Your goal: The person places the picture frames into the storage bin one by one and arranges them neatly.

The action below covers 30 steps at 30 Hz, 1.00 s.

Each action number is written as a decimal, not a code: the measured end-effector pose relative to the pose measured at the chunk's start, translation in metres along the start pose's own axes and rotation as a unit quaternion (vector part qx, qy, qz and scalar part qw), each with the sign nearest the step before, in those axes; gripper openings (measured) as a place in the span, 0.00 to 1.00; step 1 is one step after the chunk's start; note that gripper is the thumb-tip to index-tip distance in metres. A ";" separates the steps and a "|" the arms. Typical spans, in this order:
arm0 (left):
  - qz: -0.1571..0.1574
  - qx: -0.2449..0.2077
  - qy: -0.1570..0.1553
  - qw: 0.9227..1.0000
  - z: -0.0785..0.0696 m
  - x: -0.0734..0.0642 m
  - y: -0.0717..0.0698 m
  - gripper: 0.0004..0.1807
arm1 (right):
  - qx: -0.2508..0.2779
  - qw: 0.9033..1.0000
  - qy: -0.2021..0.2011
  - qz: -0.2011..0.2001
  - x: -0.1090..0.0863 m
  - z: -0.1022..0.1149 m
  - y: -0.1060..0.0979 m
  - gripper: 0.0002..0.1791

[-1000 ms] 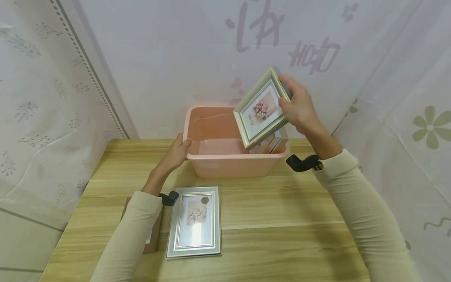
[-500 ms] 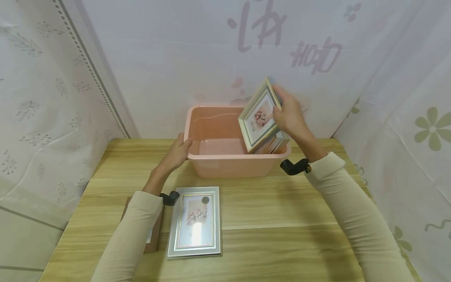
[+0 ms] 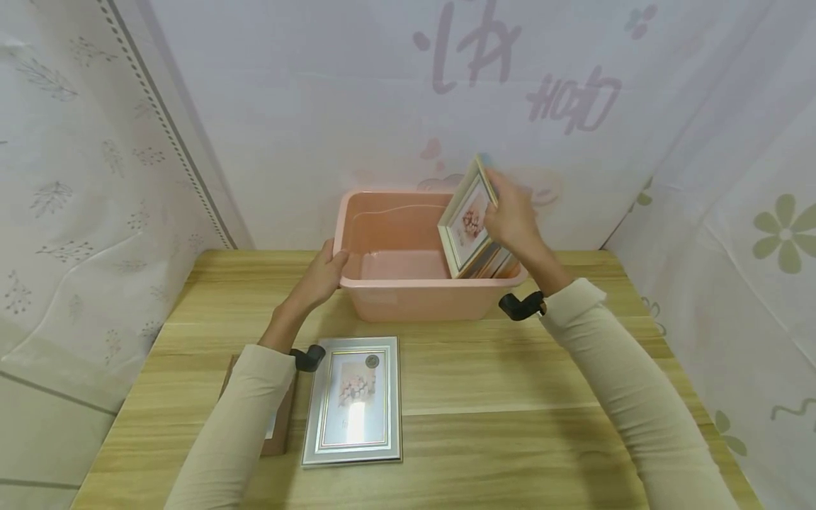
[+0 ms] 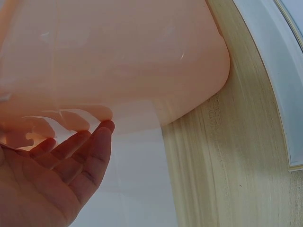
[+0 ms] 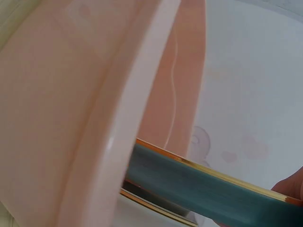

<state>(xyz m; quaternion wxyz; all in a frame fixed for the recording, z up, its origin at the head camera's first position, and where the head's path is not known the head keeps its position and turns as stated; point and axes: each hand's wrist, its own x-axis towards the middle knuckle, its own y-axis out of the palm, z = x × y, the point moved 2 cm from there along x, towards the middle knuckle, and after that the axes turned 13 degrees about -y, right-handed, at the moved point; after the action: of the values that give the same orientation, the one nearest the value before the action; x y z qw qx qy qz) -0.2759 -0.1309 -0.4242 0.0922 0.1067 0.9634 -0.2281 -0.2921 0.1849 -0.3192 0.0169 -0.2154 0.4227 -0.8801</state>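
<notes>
A pink plastic basin (image 3: 414, 301) stands at the back of the table. My left hand (image 3: 321, 280) grips its left rim, thumb over the edge; in the left wrist view the fingertips (image 4: 108, 125) touch the outer wall. My right hand (image 3: 512, 216) holds a pale picture frame (image 3: 449, 237) with a flower print, tilted and partly inside the basin's right end. Other frames (image 3: 494, 263) lean there beside it, mostly hidden. In the right wrist view, the held frame's blue-grey side with a gold edge (image 5: 189, 182) crosses behind the basin's rim.
A silver picture frame (image 3: 352, 404) lies face up on the wooden table (image 3: 484, 439) in front of the basin. Left of it, a brown frame (image 3: 278, 425) is partly covered by my left sleeve. A printed white curtain (image 3: 287, 106) hangs close behind the basin.
My right hand has moved down and to the left, lowering the held picture frame into the basin's right end and tilting it more upright. My left hand has stayed on the rim.
</notes>
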 end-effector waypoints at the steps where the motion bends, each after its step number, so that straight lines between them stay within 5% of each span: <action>1: -0.001 0.002 0.002 1.000 0.000 0.000 0.000 0.27 | -0.003 1.000 0.000 0.003 0.000 0.000 0.001 0.40; 12: -0.005 0.003 0.005 1.000 0.001 0.001 0.002 0.27 | -0.052 0.998 -0.035 0.003 -0.003 -0.003 0.016 0.41; 30: 0.000 0.001 -0.007 1.000 -0.001 0.002 0.000 0.26 | -0.050 0.998 -0.004 0.038 -0.008 -0.005 0.041 0.42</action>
<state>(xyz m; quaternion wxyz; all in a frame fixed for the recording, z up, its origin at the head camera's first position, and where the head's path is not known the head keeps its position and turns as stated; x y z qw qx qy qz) -0.2780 -0.1304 -0.4238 0.0992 0.1056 0.9625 -0.2293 -0.2932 0.1641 -0.3560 0.0414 -0.2029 0.4744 -0.8556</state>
